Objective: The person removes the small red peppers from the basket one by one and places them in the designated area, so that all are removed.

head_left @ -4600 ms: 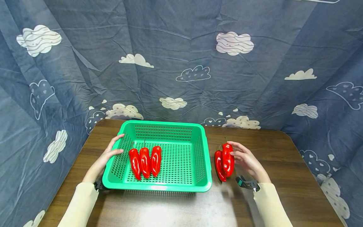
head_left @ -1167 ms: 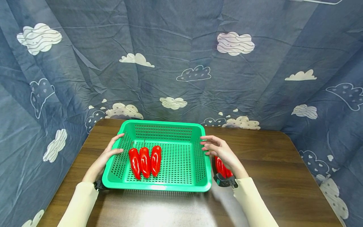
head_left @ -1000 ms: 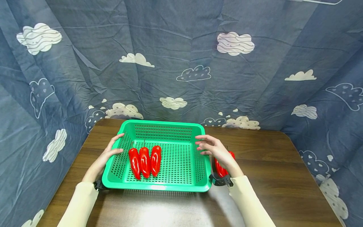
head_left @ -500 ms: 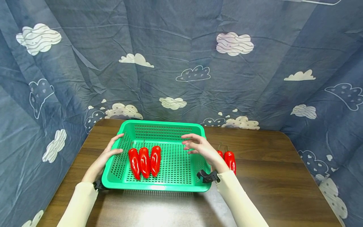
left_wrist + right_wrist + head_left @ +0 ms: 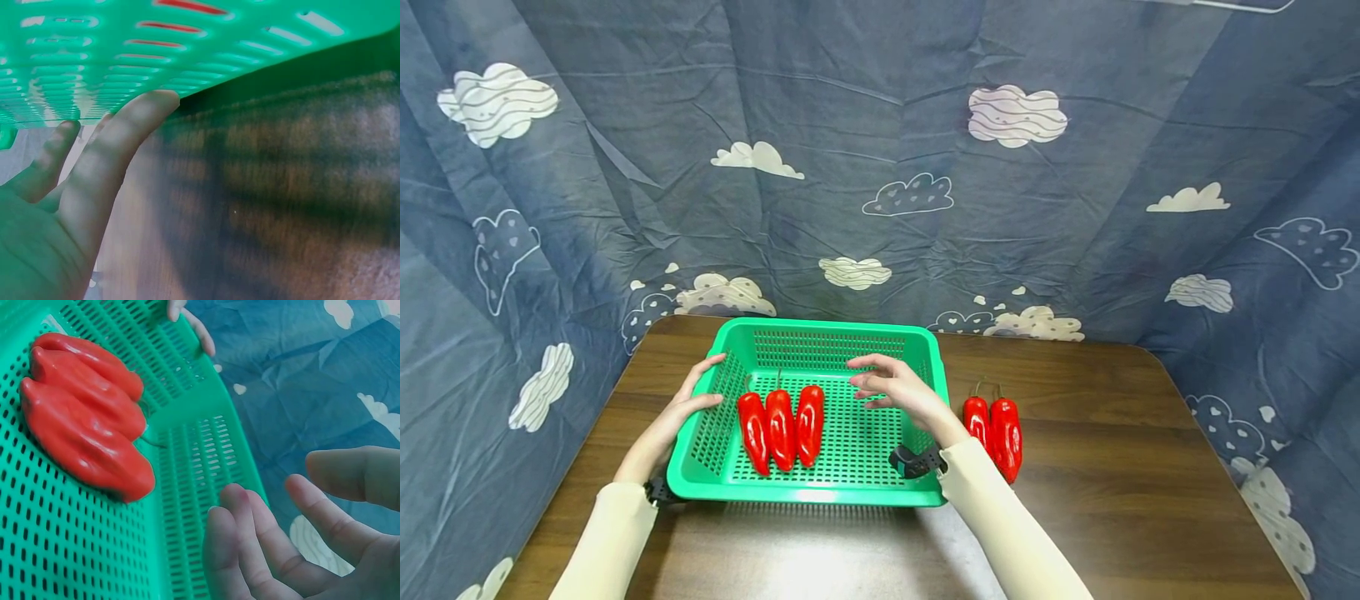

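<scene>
A green plastic basket with slotted walls stands on the table and holds three red peppers, lying side by side toward its left. My left hand rests at the basket's left rim, with extended fingers. In the left wrist view its thumb lies against the slotted green wall. Over the basket's right half hovers my right hand, fingers loosely bent and apart, nothing between them. The right wrist view shows this hand away from the peppers. Two more red peppers lie on the table right of the basket.
The brown wooden table extends to the right of the loose peppers. A dark blue cloth with white clouds hangs behind and beside the table. My right forearm passes in front of the lower end of one loose pepper.
My right hand has left the loose peppers and moved left to above the basket. Those two peppers now lie slightly differently on the table. My left hand has stayed at the rim.
</scene>
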Motion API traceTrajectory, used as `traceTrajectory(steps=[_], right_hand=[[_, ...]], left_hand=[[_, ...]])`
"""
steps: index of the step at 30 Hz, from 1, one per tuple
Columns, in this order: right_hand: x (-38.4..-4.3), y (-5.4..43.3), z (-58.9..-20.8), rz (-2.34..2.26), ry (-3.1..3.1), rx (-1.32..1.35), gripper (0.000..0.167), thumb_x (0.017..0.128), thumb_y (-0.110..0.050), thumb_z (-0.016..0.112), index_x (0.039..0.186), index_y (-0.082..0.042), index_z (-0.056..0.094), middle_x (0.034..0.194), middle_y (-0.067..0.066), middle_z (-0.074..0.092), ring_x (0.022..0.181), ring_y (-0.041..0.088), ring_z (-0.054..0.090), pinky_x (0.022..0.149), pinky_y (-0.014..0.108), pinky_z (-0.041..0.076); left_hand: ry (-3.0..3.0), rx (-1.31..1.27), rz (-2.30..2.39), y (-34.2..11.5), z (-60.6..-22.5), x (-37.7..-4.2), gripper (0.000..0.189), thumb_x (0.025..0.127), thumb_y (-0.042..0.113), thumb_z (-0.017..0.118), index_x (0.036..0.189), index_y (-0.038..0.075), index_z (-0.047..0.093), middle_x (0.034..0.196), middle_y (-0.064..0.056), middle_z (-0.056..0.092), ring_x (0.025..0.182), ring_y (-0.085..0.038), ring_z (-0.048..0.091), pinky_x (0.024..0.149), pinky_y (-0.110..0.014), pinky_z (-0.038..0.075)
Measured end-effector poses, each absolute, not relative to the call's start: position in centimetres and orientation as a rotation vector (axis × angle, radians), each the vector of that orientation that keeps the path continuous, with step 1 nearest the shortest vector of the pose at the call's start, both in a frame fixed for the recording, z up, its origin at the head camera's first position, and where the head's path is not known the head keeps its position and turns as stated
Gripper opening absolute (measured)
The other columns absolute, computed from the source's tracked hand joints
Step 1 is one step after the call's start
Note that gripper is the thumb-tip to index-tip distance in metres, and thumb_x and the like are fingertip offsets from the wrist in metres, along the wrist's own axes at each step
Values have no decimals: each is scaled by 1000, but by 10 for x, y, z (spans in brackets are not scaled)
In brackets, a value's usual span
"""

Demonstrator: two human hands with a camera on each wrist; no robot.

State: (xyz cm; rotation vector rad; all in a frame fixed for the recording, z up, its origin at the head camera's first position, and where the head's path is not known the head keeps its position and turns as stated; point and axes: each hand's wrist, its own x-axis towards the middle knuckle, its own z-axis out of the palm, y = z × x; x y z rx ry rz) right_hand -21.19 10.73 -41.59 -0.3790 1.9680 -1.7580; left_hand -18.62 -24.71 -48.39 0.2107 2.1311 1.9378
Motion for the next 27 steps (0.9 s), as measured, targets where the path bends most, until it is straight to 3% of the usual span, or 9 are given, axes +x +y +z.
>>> traceTrajectory(steps=[5,16,21,27], right_hand=[[-214,97,-418,-1740,1963,-367,37,97,-9,51,132,1,50,117,19,59,103,38,59,89,53,46],[-218,74,-426,-1720,1913,-284,36,96,-2,49,131,1,51,115,22,56,110,48,52,90,53,45],[-221,65,-430,-1670,1910,-254,39,96,-1,49,135,1,48,123,30,51,112,47,52,90,53,45],[-222,60,-438,-1624,1920,-228,41,93,0,52,134,2,48,119,29,55,110,44,54,87,51,47]], left_hand=[[2131,210,1931,-247,-484,-186,63,98,16,46,153,25,15,156,-9,-3,131,-38,17,96,-51,29],[2127,212,1933,-247,-484,-187,63,98,16,45,153,24,15,155,-9,-2,126,-37,25,91,-42,36],[2114,208,1939,-247,-484,-186,63,99,16,45,153,26,14,154,-9,-2,125,-37,27,90,-41,37],[2120,204,1940,-246,-483,-186,63,98,16,45,153,26,15,155,-9,-2,128,-37,23,93,-46,34]])
